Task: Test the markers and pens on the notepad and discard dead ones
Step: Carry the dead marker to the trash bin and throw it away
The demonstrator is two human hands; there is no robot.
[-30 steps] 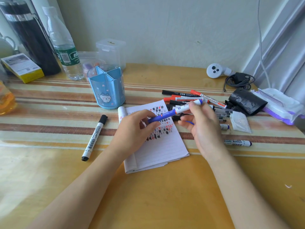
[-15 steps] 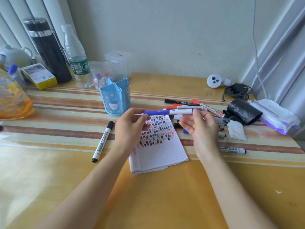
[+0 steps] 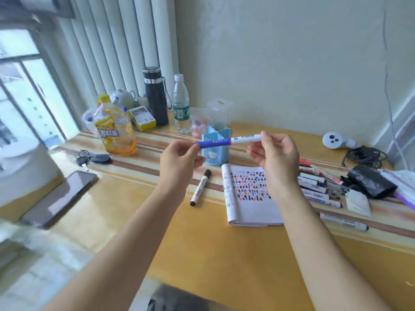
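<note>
Both hands are raised above the counter (image 3: 224,254), holding one blue-capped marker (image 3: 229,141) level between them. The left hand (image 3: 179,162) pinches the blue cap end with thumb and fingers (image 3: 195,148) closed on it. The right hand (image 3: 275,157) grips the white barrel end, thumb and forefinger closed on it, the remaining fingers loosely curled. The marker sits in front of the blue pen holder (image 3: 216,149), clear of the surface.

The notepad (image 3: 251,198) lies open on the counter below the right hand, its upper part covered with rows of black, red and blue test marks. A black-capped marker (image 3: 201,187) lies alone just to the left of the notepad. A heap of markers (image 3: 318,186) lies to the right of the notepad, partly hidden by the right wrist; one further marker (image 3: 343,221) lies apart, nearer the counter's front edge.

A phone (image 3: 60,198) and keys (image 3: 89,158) lie at the left of the counter.
</note>
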